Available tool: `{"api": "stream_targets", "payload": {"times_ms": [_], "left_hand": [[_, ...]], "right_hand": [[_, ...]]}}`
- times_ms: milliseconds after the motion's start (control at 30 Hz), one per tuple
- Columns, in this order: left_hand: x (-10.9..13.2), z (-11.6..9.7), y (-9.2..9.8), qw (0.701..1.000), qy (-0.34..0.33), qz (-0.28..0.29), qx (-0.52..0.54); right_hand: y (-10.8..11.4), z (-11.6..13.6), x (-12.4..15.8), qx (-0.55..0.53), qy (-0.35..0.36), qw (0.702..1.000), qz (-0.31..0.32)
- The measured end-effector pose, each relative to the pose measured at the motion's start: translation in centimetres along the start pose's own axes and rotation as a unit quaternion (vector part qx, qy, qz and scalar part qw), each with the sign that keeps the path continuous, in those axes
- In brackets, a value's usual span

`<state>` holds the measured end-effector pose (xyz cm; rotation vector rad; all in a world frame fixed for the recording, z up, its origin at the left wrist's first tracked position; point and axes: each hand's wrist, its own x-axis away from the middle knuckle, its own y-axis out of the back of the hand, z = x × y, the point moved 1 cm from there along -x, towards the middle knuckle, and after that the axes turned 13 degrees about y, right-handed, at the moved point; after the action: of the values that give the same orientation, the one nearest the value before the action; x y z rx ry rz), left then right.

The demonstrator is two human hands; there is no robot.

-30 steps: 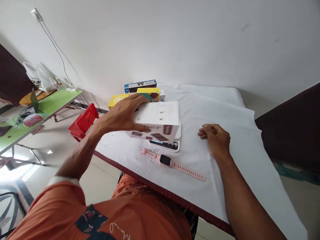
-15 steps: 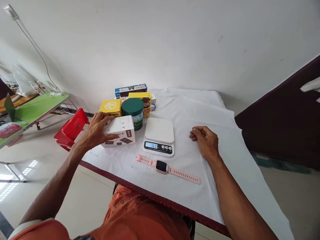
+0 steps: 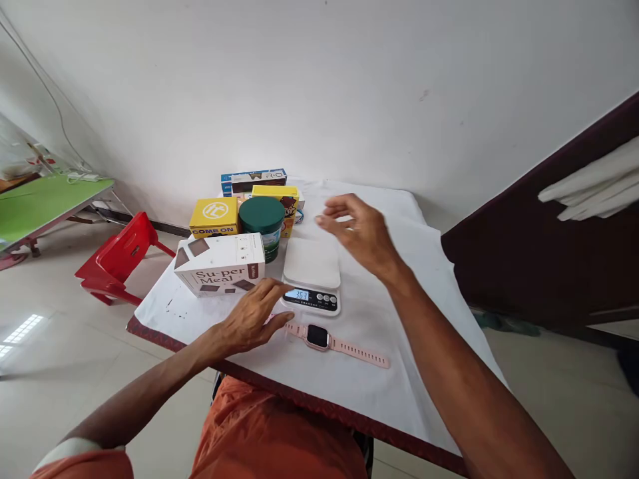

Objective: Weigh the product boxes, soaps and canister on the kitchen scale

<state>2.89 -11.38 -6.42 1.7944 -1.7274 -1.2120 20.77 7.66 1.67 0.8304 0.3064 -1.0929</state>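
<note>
A white kitchen scale (image 3: 312, 266) lies on the cloth, its display lit and reading 363, with nothing on its plate. My left hand (image 3: 249, 318) is open at the scale's front left corner, fingers by the display and thumb over one end of a pink-strapped smartwatch (image 3: 318, 336). Behind the scale's right side my right hand (image 3: 362, 233) is raised, fingers bent but apart, holding nothing. To the left stands a white Su-per Meal box (image 3: 219, 263). A green-lidded tub (image 3: 262, 219) and a yellow box (image 3: 214, 216) are right behind it.
Another yellow box (image 3: 276, 193) and a long blue-and-white box (image 3: 253, 178) stand near the wall. White cloth (image 3: 409, 219) covers the table, whose dark red edge shows in front. A red chair (image 3: 122, 256) and a green table (image 3: 44, 206) are at the left.
My left hand has left the white box and come right and nearer, to the scale's front corner. My right hand has risen and moved left toward the scale. The camera view has shifted slightly.
</note>
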Motion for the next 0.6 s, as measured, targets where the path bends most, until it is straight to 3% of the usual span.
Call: {"api": "stream_targets", "payload": {"times_ms": [133,267,500,600], "left_hand": [[-0.2,1.9,-3.1,0.998,0.047,0.018,0.037],[0.4,3.0,-5.1,0.995,0.084,0.013,0.049],[0.4,3.3,-6.0,0.99,0.122,0.031,0.058],[0.3,3.2,-5.8,0.99,0.121,0.034,0.055]], "right_hand": [[-5.1,1.9,-2.9,0.001,0.018,0.992,0.122],[-8.4,1.4,-4.5,0.064,0.016,0.983,0.174],[-10.4,1.2,-6.2,0.128,-0.004,0.959,0.252],[-10.9,1.3,-6.5,0.148,-0.007,0.957,0.247]]}}
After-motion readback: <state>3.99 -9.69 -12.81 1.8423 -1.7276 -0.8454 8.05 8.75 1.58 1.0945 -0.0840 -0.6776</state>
